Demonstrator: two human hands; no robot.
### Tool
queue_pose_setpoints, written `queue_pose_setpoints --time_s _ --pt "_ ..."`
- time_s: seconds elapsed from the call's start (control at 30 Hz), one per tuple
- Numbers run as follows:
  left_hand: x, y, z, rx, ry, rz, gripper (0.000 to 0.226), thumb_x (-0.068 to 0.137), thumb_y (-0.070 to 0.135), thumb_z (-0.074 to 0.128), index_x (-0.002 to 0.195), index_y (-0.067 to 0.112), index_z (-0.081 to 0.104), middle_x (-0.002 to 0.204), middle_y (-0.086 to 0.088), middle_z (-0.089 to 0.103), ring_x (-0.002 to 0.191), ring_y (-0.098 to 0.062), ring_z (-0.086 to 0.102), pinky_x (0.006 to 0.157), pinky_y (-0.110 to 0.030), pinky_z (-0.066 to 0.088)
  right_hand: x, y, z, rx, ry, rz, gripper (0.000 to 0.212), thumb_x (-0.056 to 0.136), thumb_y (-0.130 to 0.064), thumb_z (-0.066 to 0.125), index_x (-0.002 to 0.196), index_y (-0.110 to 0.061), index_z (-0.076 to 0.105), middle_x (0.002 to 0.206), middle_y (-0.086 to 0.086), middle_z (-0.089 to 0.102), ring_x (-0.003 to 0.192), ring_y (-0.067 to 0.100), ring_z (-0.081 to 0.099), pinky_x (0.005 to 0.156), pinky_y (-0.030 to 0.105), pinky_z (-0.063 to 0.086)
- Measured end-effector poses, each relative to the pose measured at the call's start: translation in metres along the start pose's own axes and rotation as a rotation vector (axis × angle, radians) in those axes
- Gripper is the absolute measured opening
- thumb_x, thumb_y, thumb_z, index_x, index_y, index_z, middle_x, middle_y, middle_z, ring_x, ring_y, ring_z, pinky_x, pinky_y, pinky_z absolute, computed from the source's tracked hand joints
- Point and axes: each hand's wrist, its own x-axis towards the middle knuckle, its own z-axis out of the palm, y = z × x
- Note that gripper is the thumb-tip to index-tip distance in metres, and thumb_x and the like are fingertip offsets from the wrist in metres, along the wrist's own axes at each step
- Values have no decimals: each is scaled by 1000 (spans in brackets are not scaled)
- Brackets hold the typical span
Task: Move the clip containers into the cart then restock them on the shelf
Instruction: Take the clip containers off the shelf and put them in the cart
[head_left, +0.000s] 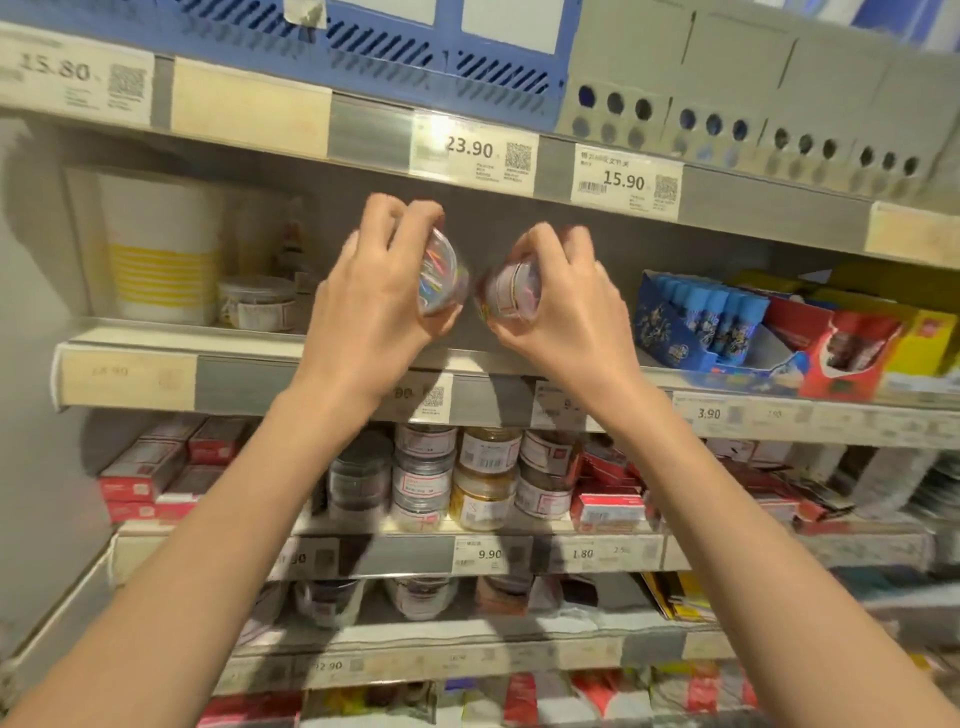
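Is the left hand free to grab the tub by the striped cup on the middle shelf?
Probably not yet: the left hand already grips a clip tub. The path to the shelf tub beside the striped cup looks open otherwise.

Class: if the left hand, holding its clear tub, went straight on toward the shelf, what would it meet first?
Probably the grey back panel. The left hand with its tub faces a bare gap; depth is uncertain.
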Motion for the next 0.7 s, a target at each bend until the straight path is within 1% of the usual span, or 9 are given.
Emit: queue_pose_setpoints --time_s 0.07,0.13,0.17,0.3,0.4,0.47,0.53,0.6,0.7 --pt "-7 21 0 -48 -12 26 62 71 21 77 118 22 35 116 -8 42 95 -30 54 62 -45 50 -12 9 -18 34 59 -14 44 75 -30 71 111 -20 48 111 3 43 93 28 51 62 37 45" --pt "-8 47 2 -83 -36 29 63 69 20 76 116 24 34 116 -6 42 96 -30 53 61 -46 49 -26 22 -38 30 74 5 42 74 -29 70 109 -19 49 111 2 43 92 28 52 60 35 42" --pt "-9 60 5 -102 -46 33 62 69 19 75 115 24 34 116 -6 42 96 -30 53 61 -46 49 -34 31 -49 27 77 22 42 73 -29 70 108 -19 49 111 3 44 92 28 52 60 35 43" --pt "-17 117 26 -201 -98 48 57 71 21 72 114 25 35 116 -7 43 95 -31 53 65 -48 50 -82 72 -90 -7 32 110 50 68 -28 77 107 -19 48 110 2 43 90 26 54 66 39 49" --pt "-36 164 55 -314 -171 62 53 74 28 72 113 24 35 114 -7 42 93 -32 53 68 -47 50 -126 107 -122 -59 -27 200 52 67 -29 78 108 -19 47 110 0 41 89 25 54 65 36 47" --pt "-52 195 77 -390 -231 74 52 76 34 72 112 23 37 113 -6 42 93 -32 54 69 -48 50 -157 129 -140 -104 -80 282 52 68 -31 78 108 -20 46 112 0 41 87 26 54 64 38 48" --pt "-71 225 100 -432 -310 82 55 74 36 73 113 23 36 113 -5 42 95 -31 54 69 -48 50 -190 151 -155 -151 -139 347 53 69 -31 78 109 -19 46 114 3 41 91 29 54 68 42 49" --pt "-91 254 123 -451 -416 111 60 71 32 76 114 23 35 114 -6 42 98 -31 54 70 -48 50 -223 171 -167 -199 -190 414 53 71 -32 77 110 -16 45 114 5 41 92 30 53 68 42 48" --pt "-119 294 157 -506 -583 177 65 68 28 79 119 19 39 116 -7 41 100 -33 53 73 -47 50 -272 200 -179 -253 -248 537 55 71 -31 76 113 -16 44 114 6 41 94 30 53 67 38 47"
